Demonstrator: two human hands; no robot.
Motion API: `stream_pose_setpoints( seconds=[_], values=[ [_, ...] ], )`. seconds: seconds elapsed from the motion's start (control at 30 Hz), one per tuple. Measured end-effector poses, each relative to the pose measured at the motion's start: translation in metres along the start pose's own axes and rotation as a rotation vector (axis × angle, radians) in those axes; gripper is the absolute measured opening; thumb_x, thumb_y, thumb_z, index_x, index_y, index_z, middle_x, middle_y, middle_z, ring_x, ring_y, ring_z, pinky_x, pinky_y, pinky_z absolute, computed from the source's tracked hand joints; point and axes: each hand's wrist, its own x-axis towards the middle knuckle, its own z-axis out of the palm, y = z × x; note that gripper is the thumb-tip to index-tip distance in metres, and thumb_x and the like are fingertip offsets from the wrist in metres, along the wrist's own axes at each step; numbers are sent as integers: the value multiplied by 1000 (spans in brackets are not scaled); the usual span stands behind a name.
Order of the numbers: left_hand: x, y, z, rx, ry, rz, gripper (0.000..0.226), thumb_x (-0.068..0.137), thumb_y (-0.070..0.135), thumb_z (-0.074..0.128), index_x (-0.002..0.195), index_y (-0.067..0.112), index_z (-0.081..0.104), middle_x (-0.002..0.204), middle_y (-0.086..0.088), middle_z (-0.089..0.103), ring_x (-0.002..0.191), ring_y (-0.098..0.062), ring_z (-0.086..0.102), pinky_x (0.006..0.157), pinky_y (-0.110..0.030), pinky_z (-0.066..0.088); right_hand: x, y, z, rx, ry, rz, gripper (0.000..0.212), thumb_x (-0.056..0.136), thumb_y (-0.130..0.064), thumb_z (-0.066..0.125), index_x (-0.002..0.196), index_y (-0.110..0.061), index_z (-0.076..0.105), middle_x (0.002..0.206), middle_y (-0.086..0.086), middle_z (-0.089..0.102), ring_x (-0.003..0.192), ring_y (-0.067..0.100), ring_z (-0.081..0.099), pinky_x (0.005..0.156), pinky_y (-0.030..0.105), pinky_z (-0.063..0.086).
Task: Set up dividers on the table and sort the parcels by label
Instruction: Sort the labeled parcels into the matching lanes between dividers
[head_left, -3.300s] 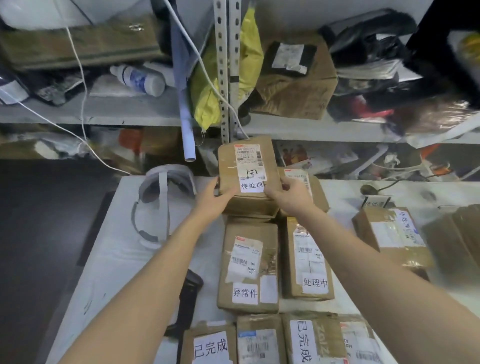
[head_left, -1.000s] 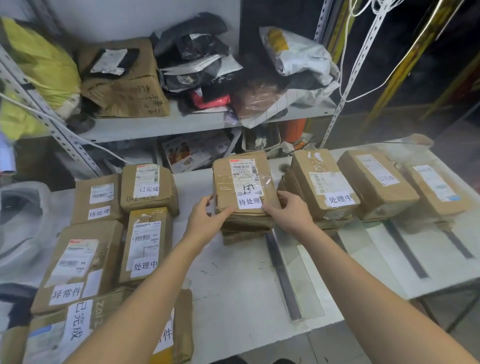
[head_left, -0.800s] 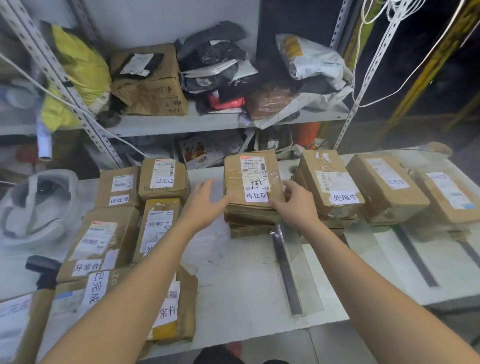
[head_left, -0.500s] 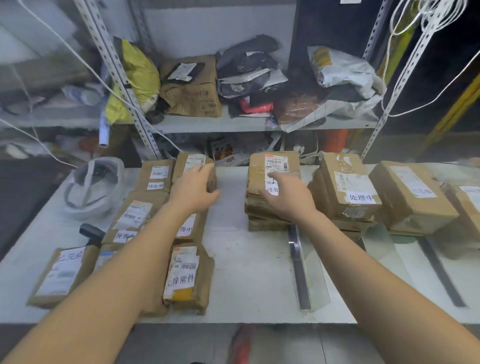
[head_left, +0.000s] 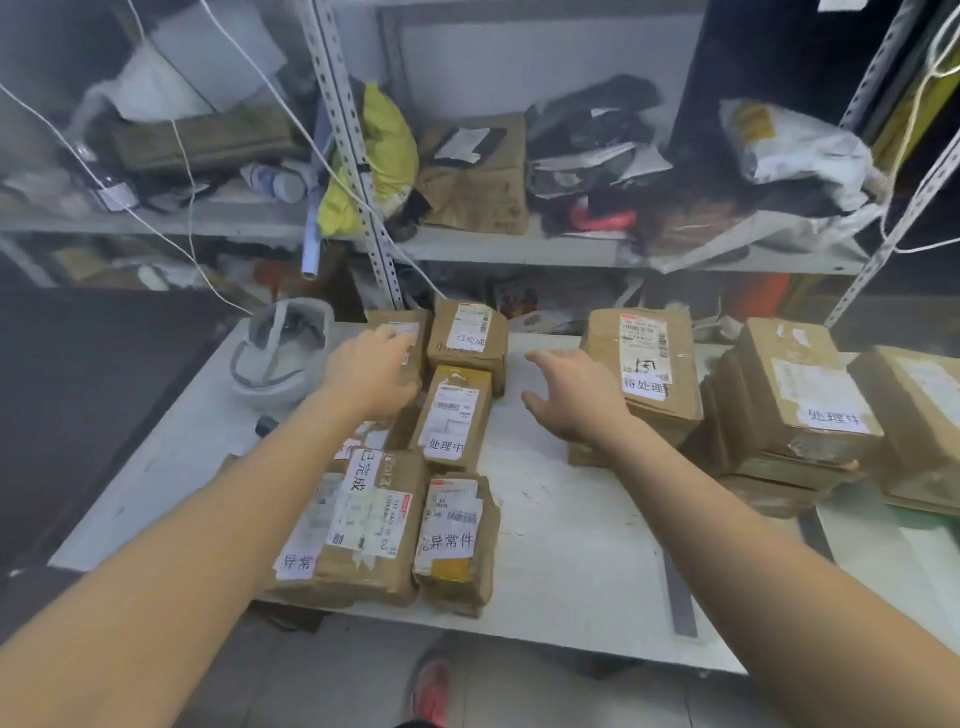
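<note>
On a white tabletop (head_left: 566, 561) below cluttered shelves (head_left: 519, 249), brown parcels (head_left: 452, 410) lie grouped at left and stacked at right, the left hand (head_left: 371, 374) resting loose-fingered on the far-left parcel (head_left: 400, 322), the right hand (head_left: 571, 389) spread and empty beside the nearest stack (head_left: 644, 364), though whether it touches that stack is unclear.

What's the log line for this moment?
left hand: touching back-left parcel | right hand: open, empty, beside labelled stack | sorting unfinished

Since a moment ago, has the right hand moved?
Yes. The right hand has come off the 待处理 stack, leftward, and hovers open over the table.
</note>
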Motion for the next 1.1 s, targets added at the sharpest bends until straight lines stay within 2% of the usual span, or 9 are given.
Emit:
stream_pose_setpoints(
  seconds=[0.13, 0.27, 0.37, 0.53, 0.6, 0.73, 0.83, 0.93, 1.1],
  values=[
    [24, -26, 22, -56, -37, 30, 63, 91, 39, 57, 148, 21, 36, 145, -5, 46, 128, -26, 48, 94, -41, 48, 21, -22, 18, 17, -44, 56, 44, 96, -39, 57, 135, -20, 51, 129, 3, 62, 118, 26, 56, 85, 38, 51],
    [47, -46, 51, -282, -69, 90, 62, 91, 34, 62, 146, 15, 40, 146, -6, 45, 131, -26, 46, 104, -41, 44, 45, -45, 39, 65, -105, 164, 45, 96, -40, 55, 136, -20, 50, 128, 3, 64, 116, 26, 58, 87, 40, 53],
    [60, -55, 77, -378, -117, 155, 66, 92, 34, 62, 149, 14, 36, 145, -5, 44, 131, -23, 45, 103, -35, 40, 61, -59, 59, 54, -156, 221, 45, 97, -39, 54, 138, -22, 49, 128, 3, 64, 117, 26, 58, 86, 39, 52],
    [72, -62, 116, -735, -346, 118, 66, 82, 36, 75, 141, 24, 48, 131, 5, 50, 123, -17, 50, 97, -32, 44, 83, -72, 91, 174, -221, 352, 52, 97, -31, 59, 145, -15, 46, 139, 9, 58, 129, 28, 50, 102, 39, 45],
    [74, -60, 125, -866, -387, 52, 63, 83, 29, 77, 139, 20, 50, 127, 9, 51, 119, -13, 51, 95, -28, 41, 90, -75, 103, 259, -242, 431, 55, 97, -30, 59, 147, -12, 44, 143, 9, 55, 132, 28, 48, 104, 37, 41],
    [79, -47, 140, -889, -488, 54, 58, 82, 20, 71, 135, 25, 48, 129, -1, 60, 115, -18, 58, 91, -30, 47, 96, -76, 129, 344, -337, 587, 68, 93, -35, 65, 150, -8, 39, 150, 9, 49, 134, 28, 50, 107, 37, 41],
    [83, -40, 150, -820, -510, 62, 65, 77, 28, 66, 137, 31, 43, 129, -4, 58, 115, -29, 60, 92, -40, 52, 94, -77, 138, 420, -361, 618, 54, 93, -29, 66, 142, -11, 53, 137, 6, 61, 126, 24, 57, 98, 30, 43],
    [85, -35, 158, -876, -487, -38, 61, 74, 26, 70, 131, 26, 48, 123, -4, 60, 109, -29, 63, 89, -41, 55, 92, -76, 140, 530, -312, 656, 37, 88, -21, 70, 125, -21, 69, 121, -1, 72, 114, 14, 64, 90, 25, 48],
    [82, -32, 167, -1084, -511, -164, 72, 72, 5, 74, 134, 20, 42, 121, 3, 58, 110, -18, 57, 84, -36, 54, 85, -67, 146, 673, -246, 727, 41, 78, -21, 75, 119, -24, 73, 111, -4, 75, 106, 12, 68, 93, 42, 56]
  ],
)
